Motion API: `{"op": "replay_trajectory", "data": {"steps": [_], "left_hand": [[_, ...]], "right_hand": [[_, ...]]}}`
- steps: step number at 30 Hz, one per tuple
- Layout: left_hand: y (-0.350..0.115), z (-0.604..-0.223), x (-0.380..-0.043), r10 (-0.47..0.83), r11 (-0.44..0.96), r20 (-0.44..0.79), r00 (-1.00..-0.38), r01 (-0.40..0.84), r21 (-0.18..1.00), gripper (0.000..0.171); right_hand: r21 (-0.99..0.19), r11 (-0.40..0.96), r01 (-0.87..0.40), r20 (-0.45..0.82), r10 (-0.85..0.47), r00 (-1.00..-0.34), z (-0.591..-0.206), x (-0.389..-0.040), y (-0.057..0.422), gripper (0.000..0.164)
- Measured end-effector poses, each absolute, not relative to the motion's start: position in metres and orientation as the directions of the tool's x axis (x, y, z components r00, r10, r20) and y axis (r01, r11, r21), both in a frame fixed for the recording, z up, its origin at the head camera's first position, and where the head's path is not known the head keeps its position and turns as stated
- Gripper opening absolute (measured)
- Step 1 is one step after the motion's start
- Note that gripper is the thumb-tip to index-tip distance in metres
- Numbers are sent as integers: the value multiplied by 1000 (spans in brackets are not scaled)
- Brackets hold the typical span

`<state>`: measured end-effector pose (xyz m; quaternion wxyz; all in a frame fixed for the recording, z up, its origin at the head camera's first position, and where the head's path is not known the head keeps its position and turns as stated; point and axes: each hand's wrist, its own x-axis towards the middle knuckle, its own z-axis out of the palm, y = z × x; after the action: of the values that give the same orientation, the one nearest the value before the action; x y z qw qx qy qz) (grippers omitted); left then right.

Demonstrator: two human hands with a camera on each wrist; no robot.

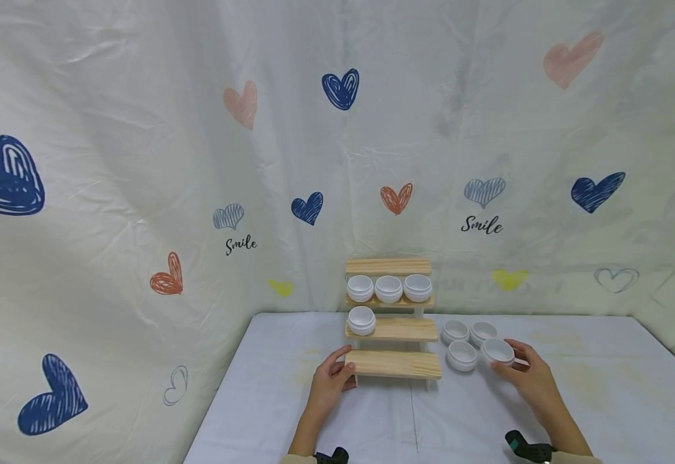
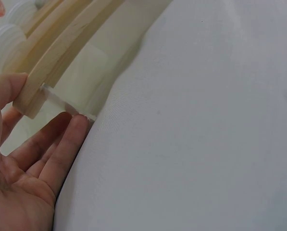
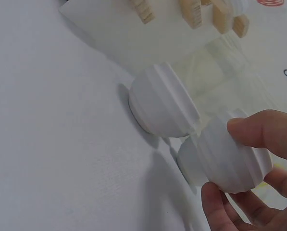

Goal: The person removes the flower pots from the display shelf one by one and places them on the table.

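Observation:
My right hand [image 1: 531,374] holds a white ribbed bowl [image 1: 497,351] between thumb and fingers, at the right of the table. In the right wrist view the held bowl [image 3: 230,156] appears raised off the cloth, partly covering another bowl. Three more white bowls stand close by, one of them the near bowl [image 1: 462,356]. My left hand [image 1: 328,383] grips the left end of the lowest board [image 1: 395,364] of a tiered wooden stand. Its thumb lies against the board [image 2: 32,96] in the left wrist view, with other fingers near the clear support [image 2: 61,100].
Three white bowls, the middle one [image 1: 388,289] among them, line the second tier from the top. A single bowl [image 1: 361,320] sits at the left of the tier [image 1: 407,329] below. White cloth covers the table [image 1: 604,386]; a heart-printed curtain [image 1: 430,129] hangs behind.

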<state>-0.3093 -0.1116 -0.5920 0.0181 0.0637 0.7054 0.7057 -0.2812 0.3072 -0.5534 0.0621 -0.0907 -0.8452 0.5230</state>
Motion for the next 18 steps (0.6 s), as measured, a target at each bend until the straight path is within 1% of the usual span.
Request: {"op": "replay_trajectory", "data": {"steps": [10,18], "left_hand": [[-111,-593,-310,119,-5,69,-990,69,998,50],[-111,-592,-308,116,0,68,-991,68,998,50]], "right_hand": [[-880,452,149,-45,233,-971,-562,-285,313,88],[-876,457,156,-53,231,-972,-563,-286,313,87]]}}
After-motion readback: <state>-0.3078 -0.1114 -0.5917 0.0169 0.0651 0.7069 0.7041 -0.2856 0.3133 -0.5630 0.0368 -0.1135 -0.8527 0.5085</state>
